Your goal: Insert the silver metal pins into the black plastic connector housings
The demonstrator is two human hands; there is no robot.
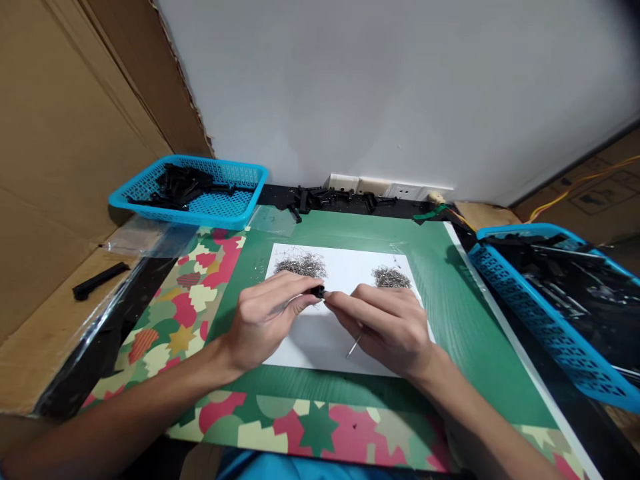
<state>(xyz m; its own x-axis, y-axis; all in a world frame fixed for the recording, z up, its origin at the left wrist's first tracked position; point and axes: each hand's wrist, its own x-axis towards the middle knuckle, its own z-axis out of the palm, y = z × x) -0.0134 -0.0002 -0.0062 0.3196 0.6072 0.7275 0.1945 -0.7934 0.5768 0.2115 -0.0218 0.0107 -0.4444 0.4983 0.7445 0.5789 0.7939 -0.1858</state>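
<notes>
The black part [317, 291] is above the middle of the sheet [310, 343], with the left hand [265, 317] in a grip clamped on it between thumb and fingers. The right hand [393, 323] has its fingertips together at the part's near end; its grip is closed around a thin rod [354, 345] that juts out over the sheet. On the sheet's far left lies a large pile [300, 265] of tiny metal pieces, on its far right a smaller heap [391, 277]. Beyond the sheet's left stands a blue basket [215, 219] of black pieces [185, 180]; right of the sheet, another basket [560, 347].
</notes>
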